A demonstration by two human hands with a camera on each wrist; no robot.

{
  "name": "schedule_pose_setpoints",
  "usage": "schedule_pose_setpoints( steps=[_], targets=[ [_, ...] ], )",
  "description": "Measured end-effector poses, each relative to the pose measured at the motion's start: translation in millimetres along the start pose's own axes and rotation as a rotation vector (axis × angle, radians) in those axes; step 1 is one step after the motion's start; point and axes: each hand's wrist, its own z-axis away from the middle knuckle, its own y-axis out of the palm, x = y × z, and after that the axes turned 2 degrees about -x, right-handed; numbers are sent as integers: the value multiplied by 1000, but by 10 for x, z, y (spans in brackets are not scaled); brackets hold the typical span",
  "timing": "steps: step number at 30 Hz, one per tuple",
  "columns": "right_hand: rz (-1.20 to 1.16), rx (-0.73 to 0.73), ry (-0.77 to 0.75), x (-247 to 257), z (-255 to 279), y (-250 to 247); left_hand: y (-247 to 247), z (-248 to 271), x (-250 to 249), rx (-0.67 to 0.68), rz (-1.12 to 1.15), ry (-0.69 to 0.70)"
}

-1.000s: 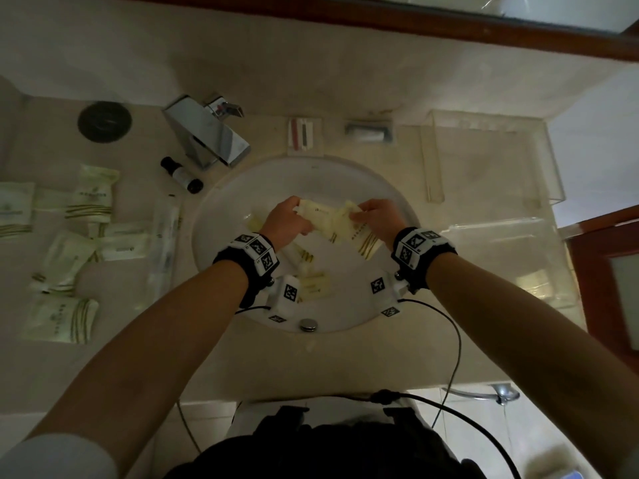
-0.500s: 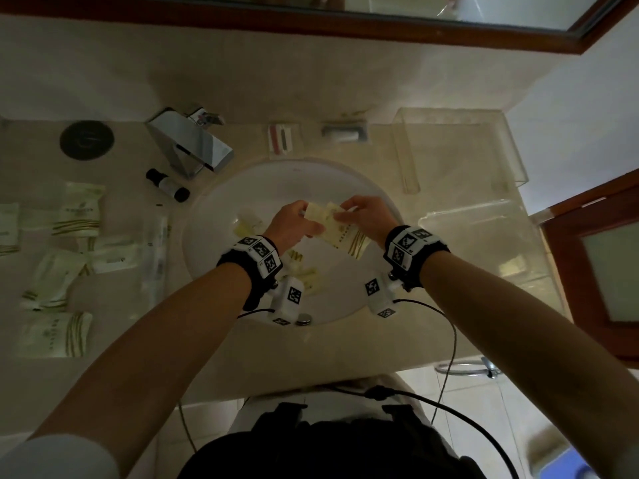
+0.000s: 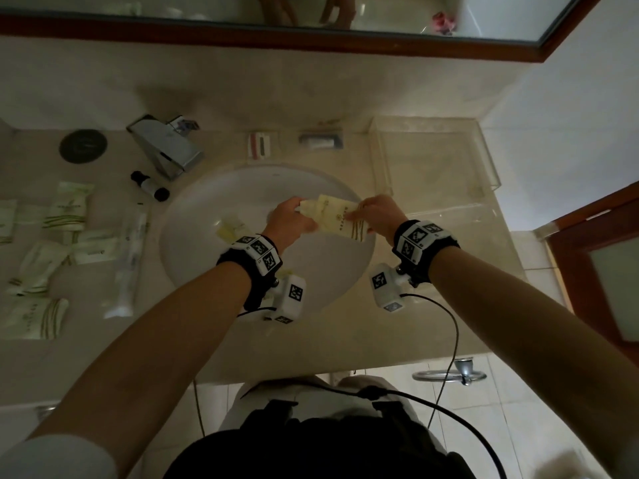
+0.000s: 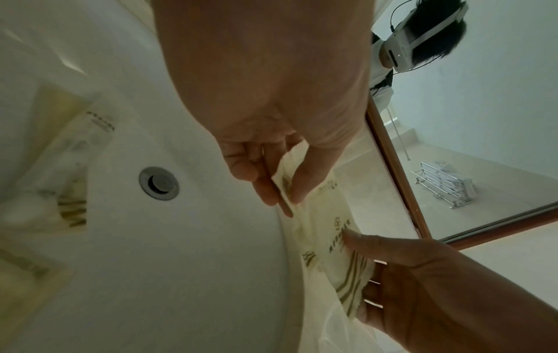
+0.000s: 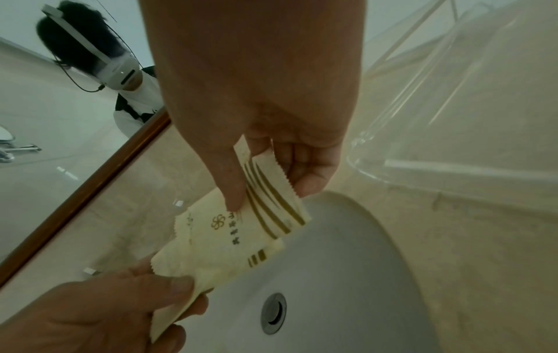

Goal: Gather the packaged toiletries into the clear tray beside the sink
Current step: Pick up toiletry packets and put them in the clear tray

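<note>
Two overlapping cream packets (image 3: pixel 340 219) with gold stripes hang over the right part of the white sink (image 3: pixel 214 271). My left hand (image 3: pixel 299 210) pinches their left end between thumb and fingers (image 4: pixel 286 198). My right hand (image 3: pixel 363 210) pinches the striped right end (image 5: pixel 268 193). The cream packets (image 5: pixel 223 236) are stretched between both hands, clear of the basin. The clear tray (image 3: pixel 484 150) stands empty on the counter to the right of the sink, beyond my right hand. More packets (image 3: pixel 230 229) lie inside the basin.
Several packets (image 3: pixel 69 205) and a long wrapped tube (image 3: pixel 129 257) lie on the left counter. A small black-capped bottle (image 3: pixel 150 186) lies by the chrome faucet (image 3: pixel 166 146). Two small boxes (image 3: pixel 260 144) sit at the back. A second clear container (image 3: pixel 449 219) stands in front of the tray.
Both hands have carried the packets to the right over the basin, closer to the tray side. The grips look the same.
</note>
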Motion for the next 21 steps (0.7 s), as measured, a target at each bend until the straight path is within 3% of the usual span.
schedule_pose_setpoints(
  steps=[11, 21],
  targets=[
    [-103, 124, -74, -414, 95, -742, 749, 206, -280, -90, 23, 12],
    [78, 33, -178, -784, -93, -1237, 1225, 184, -412, -218, 83, 17]
  ],
)
